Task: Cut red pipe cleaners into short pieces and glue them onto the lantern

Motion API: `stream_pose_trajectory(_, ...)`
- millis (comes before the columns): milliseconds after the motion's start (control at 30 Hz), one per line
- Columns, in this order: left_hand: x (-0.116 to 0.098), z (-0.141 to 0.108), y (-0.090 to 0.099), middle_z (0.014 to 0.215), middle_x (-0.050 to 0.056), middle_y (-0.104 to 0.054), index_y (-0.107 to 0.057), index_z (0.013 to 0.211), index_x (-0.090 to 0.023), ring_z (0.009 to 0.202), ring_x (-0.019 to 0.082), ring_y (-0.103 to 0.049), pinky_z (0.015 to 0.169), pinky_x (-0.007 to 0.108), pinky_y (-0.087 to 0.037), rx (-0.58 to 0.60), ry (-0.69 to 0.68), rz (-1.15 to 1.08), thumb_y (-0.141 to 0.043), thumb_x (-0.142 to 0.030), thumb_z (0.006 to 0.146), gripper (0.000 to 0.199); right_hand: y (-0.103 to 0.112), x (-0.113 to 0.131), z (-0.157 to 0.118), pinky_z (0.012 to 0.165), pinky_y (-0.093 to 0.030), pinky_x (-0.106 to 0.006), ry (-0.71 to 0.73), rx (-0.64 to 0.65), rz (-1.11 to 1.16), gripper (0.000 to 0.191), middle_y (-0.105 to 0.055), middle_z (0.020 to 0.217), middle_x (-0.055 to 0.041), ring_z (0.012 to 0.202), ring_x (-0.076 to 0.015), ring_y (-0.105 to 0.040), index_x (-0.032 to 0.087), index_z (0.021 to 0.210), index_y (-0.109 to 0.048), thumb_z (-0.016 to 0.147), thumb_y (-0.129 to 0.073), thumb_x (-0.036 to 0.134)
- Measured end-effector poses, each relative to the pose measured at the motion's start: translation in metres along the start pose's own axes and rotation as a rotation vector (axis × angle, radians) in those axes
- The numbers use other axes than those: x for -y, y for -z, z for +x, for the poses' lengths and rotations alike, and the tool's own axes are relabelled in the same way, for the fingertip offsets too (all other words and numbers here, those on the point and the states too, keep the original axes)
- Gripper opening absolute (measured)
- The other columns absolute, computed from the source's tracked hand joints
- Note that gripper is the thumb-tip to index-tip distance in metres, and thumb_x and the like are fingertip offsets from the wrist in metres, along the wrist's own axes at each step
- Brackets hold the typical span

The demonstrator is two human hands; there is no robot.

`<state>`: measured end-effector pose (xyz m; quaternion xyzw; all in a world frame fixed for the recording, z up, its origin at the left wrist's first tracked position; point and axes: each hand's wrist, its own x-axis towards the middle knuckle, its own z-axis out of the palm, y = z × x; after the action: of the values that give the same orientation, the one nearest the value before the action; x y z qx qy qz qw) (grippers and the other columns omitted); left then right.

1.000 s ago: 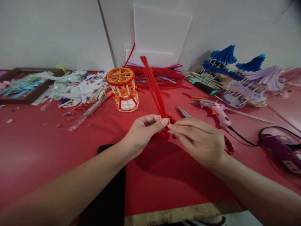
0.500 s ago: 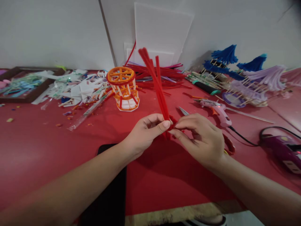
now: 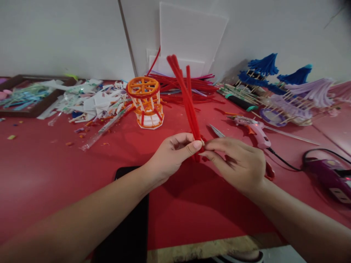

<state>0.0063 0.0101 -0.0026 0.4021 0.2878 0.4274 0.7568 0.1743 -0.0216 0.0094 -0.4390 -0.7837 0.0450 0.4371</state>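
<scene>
A bundle of red pipe cleaners [image 3: 188,106] stands nearly upright above the red table, its top leaning left and one strand apart from the rest. My left hand [image 3: 181,149] is closed round its lower part, thumb across the front. My right hand [image 3: 237,160] pinches at the bundle's lower end, where a short red piece shows between the fingers; its exact shape is hidden. Just behind my right hand lies a pair of scissors [image 3: 216,130] with red handles, mostly covered by the hand. An orange and white lantern-like frame [image 3: 145,102] stands beyond my left hand.
To the right lie a pink glue gun [image 3: 255,129] with a cord and a purple device [image 3: 329,179]. Blue and lilac umbrella-shaped pieces [image 3: 296,98] stand behind. White scraps [image 3: 95,104] cover the back left. A black phone-like slab [image 3: 128,219] lies under my left forearm.
Both hands and the bundle have shifted slightly right in view, as has the background. The right fingers have moved a little at the bundle's lower end; the grip stays.
</scene>
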Motion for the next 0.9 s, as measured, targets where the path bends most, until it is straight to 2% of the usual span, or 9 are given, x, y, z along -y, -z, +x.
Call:
stream_pose_trajectory(100,0.001,0.000,0.001,0.068,-0.005,-0.063,-0.065,0.066,-0.017,0.064,0.006,-0.056,0.067,0.019,-0.045,-0.026,-0.043,0.027,-0.085,-0.041,0.065,0.031,-0.001,0.001,0.001,0.065,-0.058,-0.027,-0.138,0.104,0.170,0.007,-0.077,0.079,-0.0020,0.068,-0.0161,-0.071,0.025,0.080,-0.074,0.084,-0.069,0.025)
stream_pose_trajectory(200,0.002,-0.001,0.003,0.062,-0.005,-0.060,-0.064,0.068,-0.017,0.058,0.008,-0.057,0.063,0.023,-0.049,0.058,-0.029,0.020,-0.081,-0.040,0.071,0.029,-0.005,-0.002,0.001,0.056,-0.057,-0.025,-0.391,0.230,0.536,0.013,-0.076,0.072,-0.0025,0.059,-0.0145,-0.069,0.022,0.083,-0.075,0.083,-0.071,0.034)
stream_pose_trajectory(267,0.002,-0.001,0.003,0.059,-0.005,-0.057,-0.062,0.069,-0.017,0.055,0.011,-0.060,0.061,0.028,-0.052,0.127,0.001,-0.017,-0.079,-0.039,0.074,0.028,-0.009,-0.004,-0.001,0.052,-0.057,-0.025,-0.541,0.263,0.767,0.020,-0.075,0.069,-0.0033,0.054,-0.0132,-0.067,0.020,0.081,-0.074,0.084,-0.070,0.039)
stream_pose_trajectory(333,0.002,-0.001,0.002,0.058,-0.005,-0.058,-0.062,0.071,-0.017,0.055,0.013,-0.062,0.061,0.030,-0.054,0.149,0.023,-0.043,-0.079,-0.038,0.074,0.028,-0.012,-0.005,-0.002,0.050,-0.056,-0.024,-0.623,0.257,0.882,0.023,-0.074,0.068,-0.0036,0.051,-0.0119,-0.065,0.018,0.077,-0.072,0.083,-0.071,0.041)
stream_pose_trajectory(400,0.003,0.000,0.002,0.059,-0.004,-0.060,-0.062,0.070,-0.017,0.057,0.012,-0.062,0.063,0.029,-0.054,0.105,0.020,-0.032,-0.081,-0.038,0.072,0.028,-0.014,-0.004,-0.002,0.046,-0.054,-0.023,-0.653,0.228,0.883,0.025,-0.072,0.065,-0.0025,0.048,-0.0108,-0.062,0.017,0.074,-0.070,0.080,-0.073,0.041)
stream_pose_trajectory(500,0.003,0.001,0.001,0.065,-0.003,-0.065,-0.065,0.069,-0.016,0.062,0.009,-0.061,0.067,0.025,-0.052,-0.050,-0.042,0.004,-0.085,-0.034,0.066,0.026,-0.015,0.000,0.000,0.043,-0.052,-0.021,-0.654,0.162,0.752,0.028,-0.069,0.060,-0.0009,0.045,-0.0096,-0.059,0.018,0.069,-0.065,0.079,-0.073,0.043)
stream_pose_trajectory(600,0.002,0.000,0.001,0.073,-0.003,-0.071,-0.064,0.082,-0.018,0.065,0.009,-0.064,0.069,0.024,-0.053,-0.160,-0.107,0.036,-0.086,-0.029,0.065,0.029,-0.015,0.001,0.002,0.044,-0.050,-0.021,-0.642,0.113,0.605,0.030,-0.066,0.056,0.0000,0.044,-0.0094,-0.058,0.019,0.069,-0.064,0.079,-0.071,0.046)
stream_pose_trajectory(733,0.000,-0.003,0.000,0.075,-0.002,-0.072,-0.057,0.082,-0.020,0.069,0.011,-0.068,0.069,0.022,-0.054,-0.181,-0.189,0.172,-0.083,-0.024,0.069,0.029,-0.015,0.000,0.001,0.044,-0.046,-0.021,-0.606,0.095,0.463,0.026,-0.062,0.051,0.0014,0.043,-0.0098,-0.056,0.019,0.069,-0.063,0.081,-0.068,0.042)
stream_pose_trajectory(900,0.000,-0.005,0.000,0.089,0.002,-0.076,-0.072,0.086,-0.019,0.086,0.014,-0.072,0.079,0.022,-0.056,-0.154,-0.283,0.339,-0.080,-0.023,0.073,0.016,-0.016,0.002,-0.001,0.044,-0.041,-0.021,-0.520,0.107,0.353,0.021,-0.060,0.052,0.0017,0.045,-0.0093,-0.053,0.019,0.067,-0.062,0.083,-0.062,0.032)
